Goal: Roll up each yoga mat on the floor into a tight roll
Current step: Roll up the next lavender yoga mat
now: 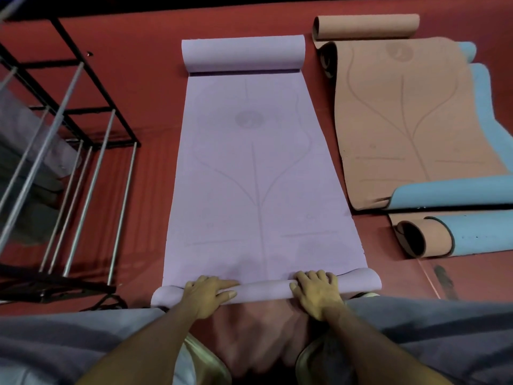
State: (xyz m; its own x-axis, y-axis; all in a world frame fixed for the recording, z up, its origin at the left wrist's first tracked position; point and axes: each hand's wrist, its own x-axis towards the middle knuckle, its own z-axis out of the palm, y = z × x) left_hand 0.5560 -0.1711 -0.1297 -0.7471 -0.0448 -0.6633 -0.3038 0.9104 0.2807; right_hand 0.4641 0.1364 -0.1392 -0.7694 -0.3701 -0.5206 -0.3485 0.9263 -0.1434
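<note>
Nearest the camera, the person's knees in grey trousers frame both forearms. The left hand (206, 294) lies on the near roll of the purple yoga mat (258, 168), fingers fairly straight and pressing along its top, thumb toward the near side. The right hand (316, 291) grips the same roll, fingers curled over its far side. This near roll (263, 291) is thin, only a few turns, and lies across the mat's near end on the red floor (155, 112).

Judged step: the start of rolling the purple mat, with nearly all of its length flat ahead. The next move calls for an even forward push from both hands, with pressure kept down so the turns stay tight and the edges aligned; the roll's right end sits slightly farther forward than the left and may need correction.

Farther on, the mat's far end forms a separate loose curl (243, 52), which must be flattened or absorbed.

At right lie a tan mat (410, 129) and a blue mat (488, 134), overlapping, each partly curled and not yet rolled. At left stands a black metal rack (83, 112).
</note>
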